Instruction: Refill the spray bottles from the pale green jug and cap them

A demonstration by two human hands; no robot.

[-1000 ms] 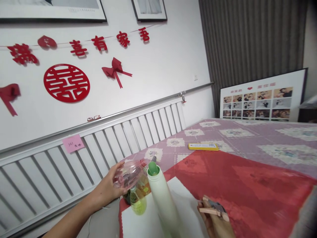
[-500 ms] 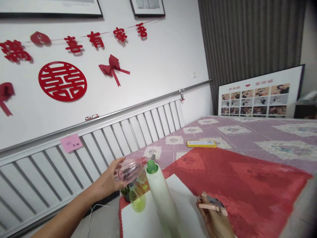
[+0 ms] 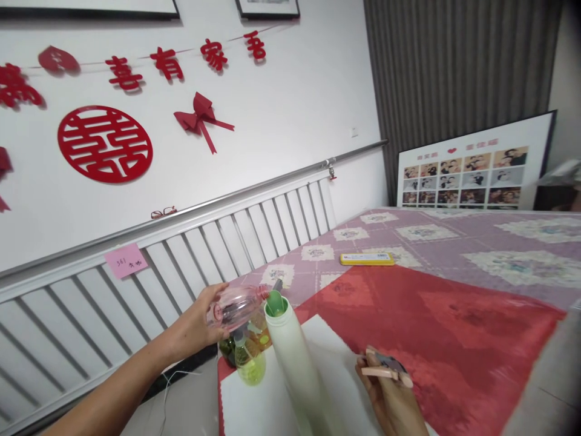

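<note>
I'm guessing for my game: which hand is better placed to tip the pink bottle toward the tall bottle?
Left, I think. The left hand holds the pink bottle, its neck close by the green piece in the tall bottle. The right hand is farther off, holding a pinkish thing.

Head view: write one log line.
left hand: holds transparent pink plastic bottle; right hand: holds pinkish object; between: tall pale cylindrical bottle

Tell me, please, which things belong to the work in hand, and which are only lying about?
Likely in use:
pink bottle, in the left hand
tall bottle, with a green piece at its mouth
small object, in the right hand

Probably just lying about:
yellow case, on the tablecloth
glasses, above the radiator
</note>
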